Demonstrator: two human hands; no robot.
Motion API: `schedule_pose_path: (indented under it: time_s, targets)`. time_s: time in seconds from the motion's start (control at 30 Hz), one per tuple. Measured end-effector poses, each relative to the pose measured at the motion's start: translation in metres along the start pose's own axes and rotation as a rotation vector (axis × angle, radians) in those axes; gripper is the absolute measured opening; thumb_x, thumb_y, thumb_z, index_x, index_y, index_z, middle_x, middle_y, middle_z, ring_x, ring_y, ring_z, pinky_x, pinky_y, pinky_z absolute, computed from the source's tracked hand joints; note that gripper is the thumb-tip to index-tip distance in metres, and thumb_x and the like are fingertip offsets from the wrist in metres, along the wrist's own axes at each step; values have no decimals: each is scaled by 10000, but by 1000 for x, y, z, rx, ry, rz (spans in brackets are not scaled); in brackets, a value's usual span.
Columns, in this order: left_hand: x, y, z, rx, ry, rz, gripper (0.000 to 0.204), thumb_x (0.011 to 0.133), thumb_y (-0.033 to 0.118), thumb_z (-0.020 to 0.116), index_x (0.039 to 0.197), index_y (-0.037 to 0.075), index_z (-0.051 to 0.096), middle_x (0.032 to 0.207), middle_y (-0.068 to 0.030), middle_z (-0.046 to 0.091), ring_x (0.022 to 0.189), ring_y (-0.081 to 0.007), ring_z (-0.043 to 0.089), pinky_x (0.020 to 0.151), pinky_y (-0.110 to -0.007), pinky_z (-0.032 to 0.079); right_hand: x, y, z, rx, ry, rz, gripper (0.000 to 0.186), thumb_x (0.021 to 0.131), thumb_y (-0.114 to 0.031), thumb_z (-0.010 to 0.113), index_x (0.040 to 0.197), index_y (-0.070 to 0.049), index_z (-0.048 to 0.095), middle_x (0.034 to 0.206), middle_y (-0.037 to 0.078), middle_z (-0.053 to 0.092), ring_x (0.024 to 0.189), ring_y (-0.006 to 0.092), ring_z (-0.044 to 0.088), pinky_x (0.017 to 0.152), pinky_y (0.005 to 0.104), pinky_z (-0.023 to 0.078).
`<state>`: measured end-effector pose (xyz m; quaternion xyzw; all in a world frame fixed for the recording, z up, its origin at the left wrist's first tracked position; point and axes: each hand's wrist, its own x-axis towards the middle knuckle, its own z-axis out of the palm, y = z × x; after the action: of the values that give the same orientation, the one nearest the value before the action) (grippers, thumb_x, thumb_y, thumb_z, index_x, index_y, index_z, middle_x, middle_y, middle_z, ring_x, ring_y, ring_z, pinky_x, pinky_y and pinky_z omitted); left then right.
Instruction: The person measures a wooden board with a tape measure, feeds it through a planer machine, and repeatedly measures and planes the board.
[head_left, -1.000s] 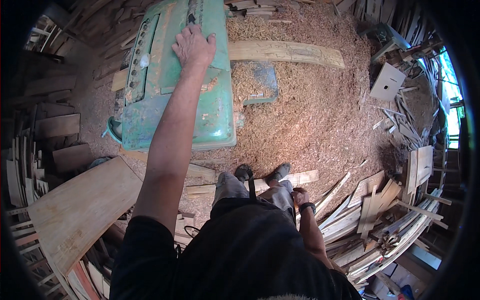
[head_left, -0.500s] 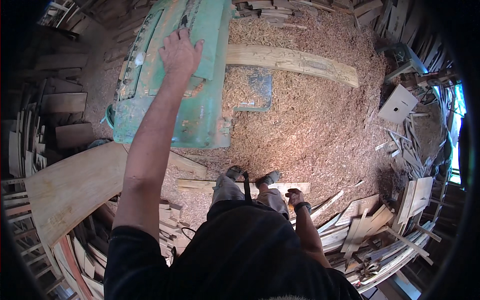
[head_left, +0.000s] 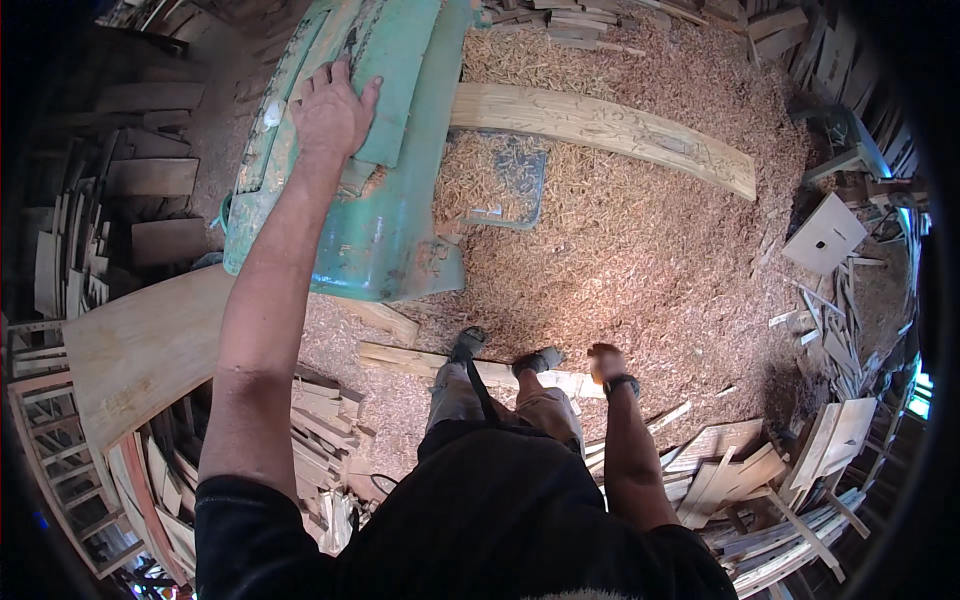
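My left hand lies flat, fingers spread, on the top of a large green woodworking machine that stands in front of me on the left. It holds nothing. My right hand hangs at my side with its fingers curled in and a dark band on the wrist; nothing shows in it. A long pale plank sticks out from the machine to the right, over the sawdust. My feet stand on a short board lying on the floor.
Wood shavings cover the floor ahead and right. A wide board leans at my left. Stacks of planks and offcuts ring the space: left, lower right, and far right, with a white square panel.
The view has swung, so the machine now sits farther left and closer. My left hand stays on its top and the right hand stays at my side.
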<state>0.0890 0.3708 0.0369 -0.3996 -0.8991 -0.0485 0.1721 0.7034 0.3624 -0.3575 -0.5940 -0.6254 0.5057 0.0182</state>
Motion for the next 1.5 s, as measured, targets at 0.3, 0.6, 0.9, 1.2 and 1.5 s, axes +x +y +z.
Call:
schedule_pose_path:
  time_s: [0.3,0.6,0.9,1.2,1.5]
  targets:
    - [-6,-16,-5,73,14,-6,639,946,541,484,1416,112,438,1364,-154,509,1245,-348,492,1014,-485,419,71,-221,-17,813,-48,193,388,885,-253,649,1201,-43,567,1001,83,661,591,130,509,514,293,464]
    - [-4,-18,-1,31,28,5,646,930,537,505,1395,91,456,1333,-133,522,1240,-328,485,1019,-523,384,147,-358,-30,1047,-54,51,544,883,-425,688,1247,-49,540,1064,89,628,604,113,488,538,279,461]
    - [-1,-11,1,38,9,15,644,937,537,501,1392,84,454,1325,-162,532,1218,-344,508,1013,-484,417,210,-389,-24,1304,-81,-30,378,813,-400,775,1008,-108,635,906,48,614,584,162,524,503,316,450]
    - [-5,-17,-4,57,30,25,643,946,537,494,1391,75,454,1325,-177,535,1206,-361,515,1007,-464,438,218,-397,-26,1364,-71,-16,301,823,-316,780,971,-123,602,709,26,599,517,182,544,456,330,479]
    - [-2,-14,-1,3,22,4,651,925,552,509,1402,111,463,1331,-137,523,1227,-325,504,1031,-496,392,240,-368,-61,1328,16,16,295,804,-291,801,959,-123,614,706,21,581,503,179,533,457,327,462]
